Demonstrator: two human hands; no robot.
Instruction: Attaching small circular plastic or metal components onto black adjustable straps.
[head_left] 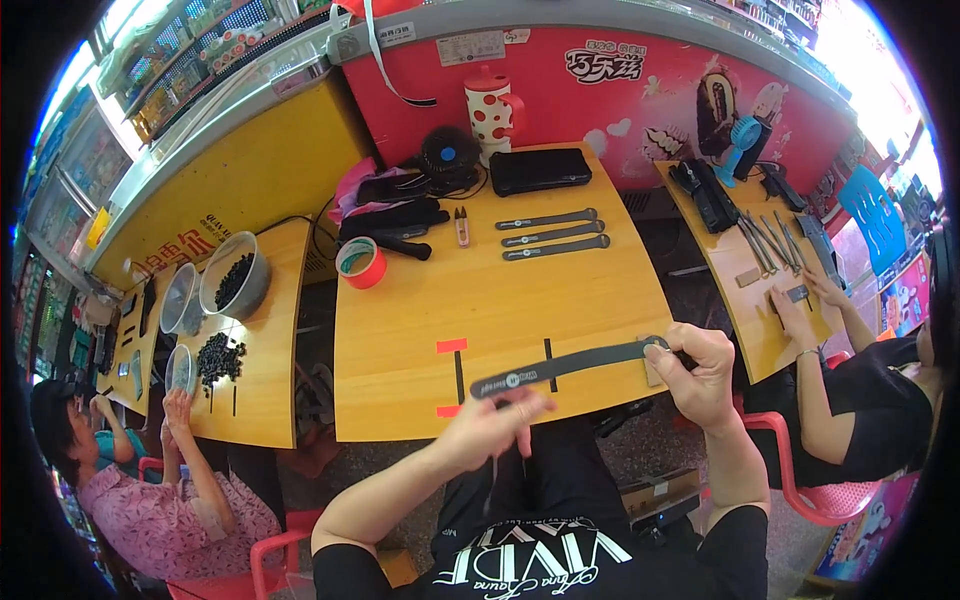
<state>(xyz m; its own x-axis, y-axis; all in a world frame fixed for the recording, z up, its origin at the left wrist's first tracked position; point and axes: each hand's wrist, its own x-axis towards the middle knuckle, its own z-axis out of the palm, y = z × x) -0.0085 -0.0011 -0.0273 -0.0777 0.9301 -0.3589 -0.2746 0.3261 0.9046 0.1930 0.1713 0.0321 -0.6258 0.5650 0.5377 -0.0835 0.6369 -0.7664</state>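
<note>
A long dark grey strap (585, 362) with rounded ends and white print stretches over the near part of the table. My right hand (697, 375) is closed on its right end, thumb on top. Just below the strap's left end is my left hand (490, 430), fingers apart and slightly blurred; whether a fingertip touches the strap is unclear. A small tan block (653, 374) shows partly beside my right hand. Beneath the strap, black tape lines (459, 377) and red tape pieces (451, 346) mark the tabletop. Three similar straps (549, 236) lie side by side farther back.
Behind are a tape roll (361, 262), small snips (461, 228), a black case (541, 171), a small fan (449, 150) and a spotted cup (491, 115). People work at side tables, the left holding bowls (236, 275) and black pieces (220, 360), the right metal rods (765, 243).
</note>
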